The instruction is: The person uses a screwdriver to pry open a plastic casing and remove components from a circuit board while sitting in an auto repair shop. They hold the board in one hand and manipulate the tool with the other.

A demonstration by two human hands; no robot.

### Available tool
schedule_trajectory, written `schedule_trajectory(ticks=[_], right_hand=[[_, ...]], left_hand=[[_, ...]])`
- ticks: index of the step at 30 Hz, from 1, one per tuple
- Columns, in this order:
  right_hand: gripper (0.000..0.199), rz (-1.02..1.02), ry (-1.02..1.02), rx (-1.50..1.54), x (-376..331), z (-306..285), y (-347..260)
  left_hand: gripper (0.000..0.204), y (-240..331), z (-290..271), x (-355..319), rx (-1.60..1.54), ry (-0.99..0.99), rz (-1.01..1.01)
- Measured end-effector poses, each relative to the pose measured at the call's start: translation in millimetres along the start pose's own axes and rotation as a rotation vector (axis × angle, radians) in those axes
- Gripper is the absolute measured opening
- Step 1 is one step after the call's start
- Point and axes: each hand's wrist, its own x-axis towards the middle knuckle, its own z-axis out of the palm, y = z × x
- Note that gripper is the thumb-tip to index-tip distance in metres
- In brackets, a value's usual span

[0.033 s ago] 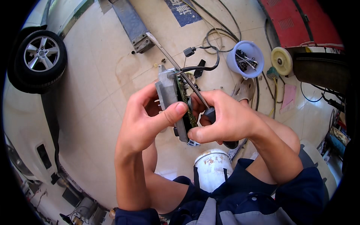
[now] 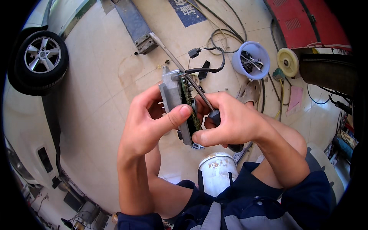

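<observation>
Between my hands is a grey metal housing (image 2: 173, 94) with a green circuit board (image 2: 187, 92) showing along its right side. My left hand (image 2: 147, 122) grips the housing from the left, its thumb across the front near the board. A long flat-blade screwdriver (image 2: 168, 53) is wrapped in my right hand (image 2: 234, 122), its shaft slanting up and left past the top of the housing. My right thumb and fingertips also touch the board's lower right edge. From the upper end of the housing a black cable (image 2: 211, 70) loops out to a black connector (image 2: 194, 53).
A light purple bucket (image 2: 235, 63) holding metal tools and parts stands on the tiled floor at the right. Beyond it are hoses (image 2: 230, 32) and a red machine (image 2: 306, 23). A wheel (image 2: 42, 53) lies far left. A white drum (image 2: 217, 168) sits between my legs.
</observation>
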Motion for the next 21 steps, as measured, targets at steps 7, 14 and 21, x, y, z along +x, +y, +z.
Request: schedule_trajectory(ticks=[7, 14, 21], right_hand=[[0.026, -0.038, -0.021, 0.025, 5, 0, 10], [0.038, -0.068, 0.020, -0.191, 3, -9, 8], [0.051, -0.191, 0.115, -0.064, 6, -8, 6]], left_hand=[[0.044, 0, -3, 1, 0.005, -0.042, -0.030], [0.061, 2, -1, 0, 0.022, 0.029, -0.016], [0.065, -8, 2, 1, 0.091, 0.052, 0.059]])
